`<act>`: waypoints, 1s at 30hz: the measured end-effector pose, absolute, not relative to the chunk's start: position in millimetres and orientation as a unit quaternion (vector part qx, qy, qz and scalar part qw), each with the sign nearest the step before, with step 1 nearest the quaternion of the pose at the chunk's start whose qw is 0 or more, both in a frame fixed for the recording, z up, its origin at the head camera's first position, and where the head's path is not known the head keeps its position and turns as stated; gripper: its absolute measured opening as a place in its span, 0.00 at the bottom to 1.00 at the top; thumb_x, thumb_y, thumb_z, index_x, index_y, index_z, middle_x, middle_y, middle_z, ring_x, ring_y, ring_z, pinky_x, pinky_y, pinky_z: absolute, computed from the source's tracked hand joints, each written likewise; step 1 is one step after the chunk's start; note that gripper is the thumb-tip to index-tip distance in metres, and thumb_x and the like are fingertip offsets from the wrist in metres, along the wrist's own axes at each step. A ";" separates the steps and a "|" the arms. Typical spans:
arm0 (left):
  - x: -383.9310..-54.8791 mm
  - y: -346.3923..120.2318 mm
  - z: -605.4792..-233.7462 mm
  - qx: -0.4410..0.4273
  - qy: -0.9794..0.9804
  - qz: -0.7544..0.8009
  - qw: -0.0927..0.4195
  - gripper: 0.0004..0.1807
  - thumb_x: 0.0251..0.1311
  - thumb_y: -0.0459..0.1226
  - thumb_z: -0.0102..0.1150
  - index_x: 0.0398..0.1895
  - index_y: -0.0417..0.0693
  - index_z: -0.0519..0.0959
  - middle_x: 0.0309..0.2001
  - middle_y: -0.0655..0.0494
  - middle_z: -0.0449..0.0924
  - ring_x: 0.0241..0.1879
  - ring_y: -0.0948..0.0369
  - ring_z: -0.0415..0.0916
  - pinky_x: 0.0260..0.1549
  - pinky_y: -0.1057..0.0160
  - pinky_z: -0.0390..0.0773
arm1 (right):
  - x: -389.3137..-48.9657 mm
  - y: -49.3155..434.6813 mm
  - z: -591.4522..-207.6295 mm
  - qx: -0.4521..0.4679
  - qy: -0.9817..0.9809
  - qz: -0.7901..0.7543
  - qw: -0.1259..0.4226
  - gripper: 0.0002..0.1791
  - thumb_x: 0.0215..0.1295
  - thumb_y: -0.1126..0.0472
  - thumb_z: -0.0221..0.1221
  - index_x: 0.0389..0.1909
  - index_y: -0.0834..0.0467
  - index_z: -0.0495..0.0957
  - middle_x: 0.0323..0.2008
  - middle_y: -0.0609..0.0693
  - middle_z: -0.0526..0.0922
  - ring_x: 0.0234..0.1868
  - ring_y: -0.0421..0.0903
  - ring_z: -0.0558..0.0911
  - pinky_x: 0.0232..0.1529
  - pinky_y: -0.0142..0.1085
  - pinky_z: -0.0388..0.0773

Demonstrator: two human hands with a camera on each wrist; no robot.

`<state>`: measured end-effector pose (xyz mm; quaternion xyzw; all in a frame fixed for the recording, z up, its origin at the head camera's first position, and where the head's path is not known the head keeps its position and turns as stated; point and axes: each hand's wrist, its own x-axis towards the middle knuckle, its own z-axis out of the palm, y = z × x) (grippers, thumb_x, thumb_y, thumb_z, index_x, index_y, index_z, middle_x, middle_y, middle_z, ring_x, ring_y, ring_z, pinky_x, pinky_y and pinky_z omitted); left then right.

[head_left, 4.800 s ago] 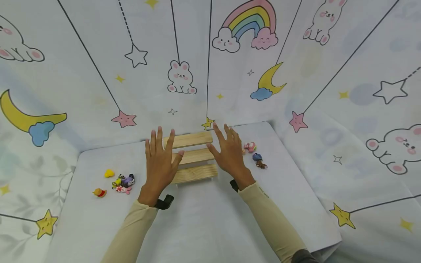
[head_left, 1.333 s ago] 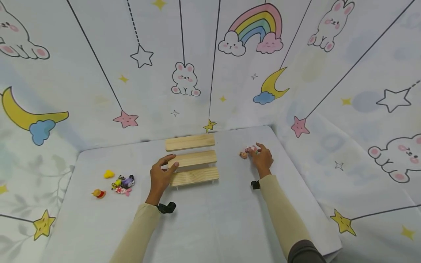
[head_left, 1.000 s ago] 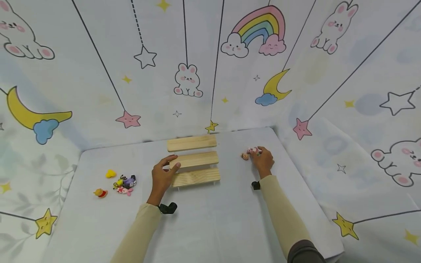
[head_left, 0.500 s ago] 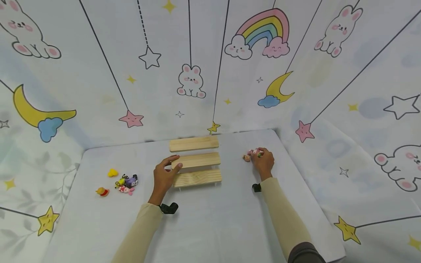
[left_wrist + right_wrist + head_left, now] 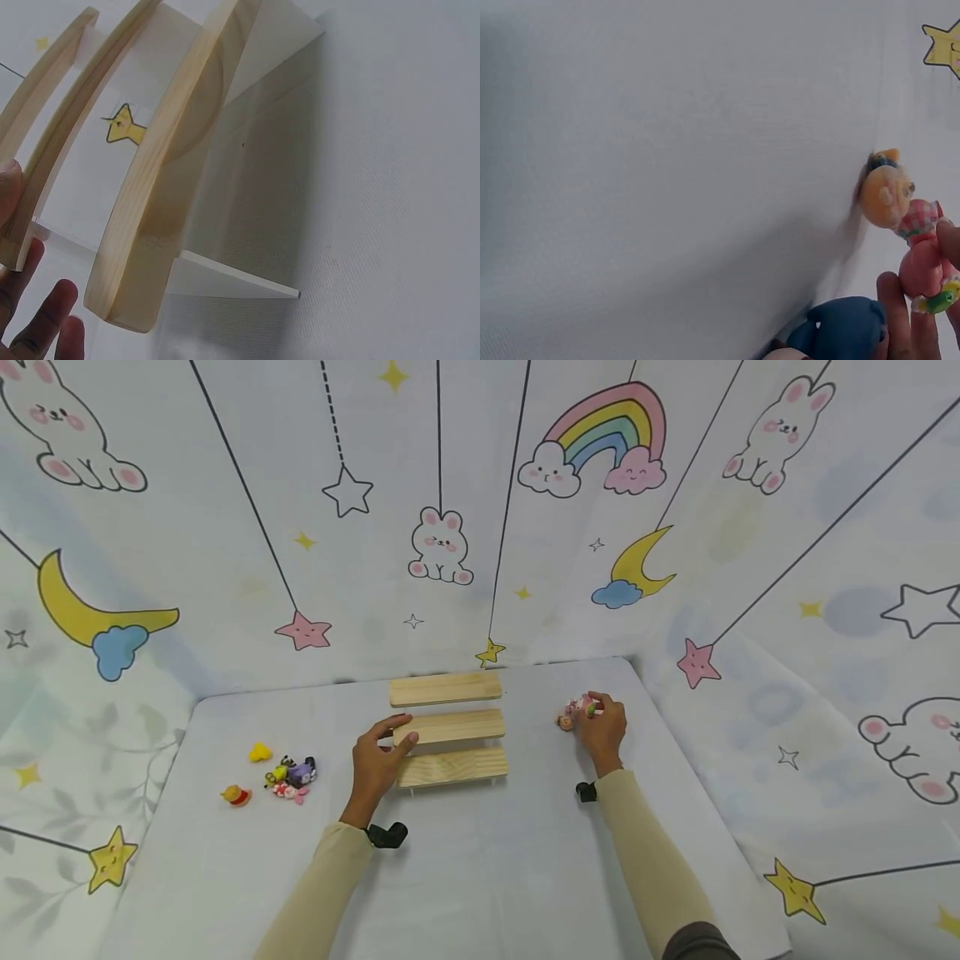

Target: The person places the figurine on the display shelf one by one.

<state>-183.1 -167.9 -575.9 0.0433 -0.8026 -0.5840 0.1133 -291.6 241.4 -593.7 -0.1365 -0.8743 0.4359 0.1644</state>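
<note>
A small three-step display shelf with pale wooden boards (image 5: 453, 768) stands near the back of the table. My left hand (image 5: 377, 770) holds the left end of the middle board (image 5: 79, 109), thumb on one side and fingers on the other. To the right, my right hand (image 5: 606, 732) pinches a pink toy figurine (image 5: 924, 262) with a checked part and a green-yellow bit. A round-headed tan figurine (image 5: 885, 196) lies right beside it. A blue figurine (image 5: 847, 322) sits by the right fingers, and the hand hides it in the head view.
Several small figurines (image 5: 300, 772) are clustered left of the shelf, with a yellow toy (image 5: 259, 752) and a red-and-orange bear figurine (image 5: 236, 795) nearby. The white table (image 5: 487, 877) meets a printed cloth backdrop (image 5: 360, 577) behind and at both sides.
Both hands were spread over the shelf at first. My left hand has taken hold of the middle board; my right has moved right and grasped the pink figurine, which has turned slightly.
</note>
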 end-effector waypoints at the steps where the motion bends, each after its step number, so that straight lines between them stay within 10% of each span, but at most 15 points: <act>1: -183.3 -168.0 -575.8 0.043 -0.803 -0.584 0.113 0.22 0.66 0.50 0.74 0.61 0.58 0.87 0.66 0.56 0.84 0.65 0.43 0.77 0.54 0.51 0.77 | -291.2 240.9 -592.5 -0.135 -0.872 0.441 0.166 0.24 0.66 0.65 0.71 0.63 0.61 0.81 0.52 0.65 0.77 0.50 0.60 0.82 0.50 0.41 0.73; 10: -184.0 -168.5 -577.4 0.045 -0.806 -0.579 0.113 0.22 0.66 0.51 0.73 0.61 0.59 0.87 0.66 0.57 0.84 0.64 0.48 0.78 0.54 0.50 0.78 | -285.5 236.0 -579.4 -0.116 -0.838 0.508 0.163 0.25 0.65 0.64 0.73 0.64 0.57 0.83 0.54 0.63 0.76 0.50 0.58 0.84 0.37 0.18 0.72; 30: -183.1 -168.5 -577.2 0.048 -0.807 -0.577 0.112 0.23 0.66 0.51 0.73 0.62 0.60 0.86 0.67 0.57 0.83 0.64 0.49 0.77 0.55 0.48 0.77 | -283.8 209.3 -537.4 -0.040 -0.819 0.555 0.136 0.27 0.67 0.57 0.74 0.66 0.47 0.83 0.59 0.55 0.77 0.56 0.50 0.81 0.50 0.23 0.77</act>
